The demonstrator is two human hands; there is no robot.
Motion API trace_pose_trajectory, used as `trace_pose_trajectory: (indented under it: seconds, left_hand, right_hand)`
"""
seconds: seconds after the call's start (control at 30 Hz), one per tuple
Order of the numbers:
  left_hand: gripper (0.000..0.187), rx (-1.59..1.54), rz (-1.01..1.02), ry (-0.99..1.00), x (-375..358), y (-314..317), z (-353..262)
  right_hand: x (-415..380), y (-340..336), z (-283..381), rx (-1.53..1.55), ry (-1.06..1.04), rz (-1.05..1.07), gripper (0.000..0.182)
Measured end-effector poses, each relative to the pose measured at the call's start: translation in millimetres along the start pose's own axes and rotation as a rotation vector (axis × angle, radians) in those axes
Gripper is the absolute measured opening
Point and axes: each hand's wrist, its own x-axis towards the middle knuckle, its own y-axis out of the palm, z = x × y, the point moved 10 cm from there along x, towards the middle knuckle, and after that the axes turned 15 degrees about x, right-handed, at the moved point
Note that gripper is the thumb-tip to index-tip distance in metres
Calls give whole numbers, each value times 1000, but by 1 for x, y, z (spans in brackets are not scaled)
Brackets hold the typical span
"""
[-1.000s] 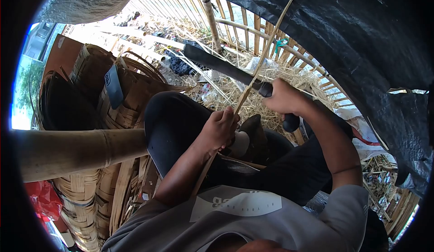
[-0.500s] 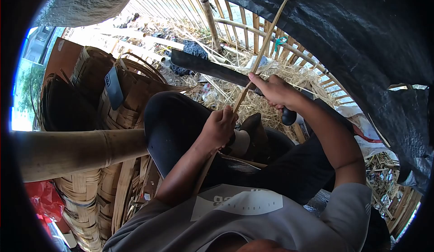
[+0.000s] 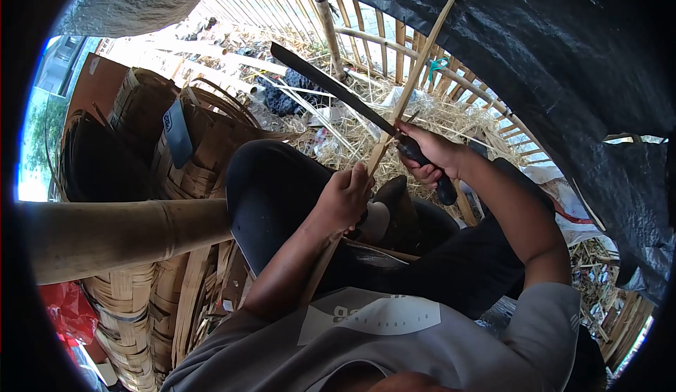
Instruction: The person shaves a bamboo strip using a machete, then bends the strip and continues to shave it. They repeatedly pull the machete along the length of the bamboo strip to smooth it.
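Note:
My left hand [image 3: 345, 200] is wrapped round a long, thin bamboo strip [image 3: 424, 58], which runs from beside my forearm up past my right hand toward the dark sheet. A machete [image 3: 331, 86] with a dark blade and black handle is gripped in my right hand [image 3: 435, 154]. Its blade points up and left and crosses the strip near the handle end. My right thumb lies along the strip there. A small raised sliver shows beside the strip at the crossing. Both hands are above my bent legs.
Woven bamboo baskets [image 3: 204, 131] stand at the left, behind a thick bamboo pole [image 3: 127, 239]. Straw and shavings [image 3: 472, 121] cover the ground ahead, up to a bamboo slat fence [image 3: 384, 40]. A black plastic sheet [image 3: 563, 61] hangs at the right. Red plastic [image 3: 69, 311] lies lower left.
The machete has turned: its blade now shows narrow and its tip sits higher, while the handle is more in view. The strip has shifted slightly right; my left hand has barely moved.

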Motion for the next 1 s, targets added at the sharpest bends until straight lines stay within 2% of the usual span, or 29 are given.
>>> trace_pose_trajectory:
  seconds: [0.1, 0.2, 0.33, 0.43, 0.63, 0.77, 0.87, 0.93, 1.0]
  left_hand:
    - [48, -86, 38, -23, 1, 3, 2]
    - [48, -138, 36, -60, -1, 1, -2]
    - [48, -178, 74, -49, 0, 3, 1]
    - [52, -26, -4, -71, -1, -3, -4]
    - [55, -10, -8, -53, 2, -6, -2]
    - [50, 77, 24, -76, 8, -6, 8]
    - [51, 50, 22, -73, 6, -2, 4]
    - [51, 8, 10, -54, 24, 3, 25]
    - [54, -63, 85, 68, 38, 5, 36]
  right_hand:
    - [0, 19, -15, 152, 124, 251, 81]
    - [8, 36, -20, 131, 41, 300, 82]
    - [4, 25, 8, 56, -179, 158, 78]
    - [1, 22, 7, 51, -160, 156, 76]
    - [-4, 40, -1, 5, -144, 90, 77]
    - [-31, 47, 10, 3, -188, -59, 75]
    - [-65, 63, 34, 22, -350, -83, 73]
    - [-91, 64, 49, 61, -424, -220, 70]
    - [-113, 58, 62, 69, -495, -365, 68]
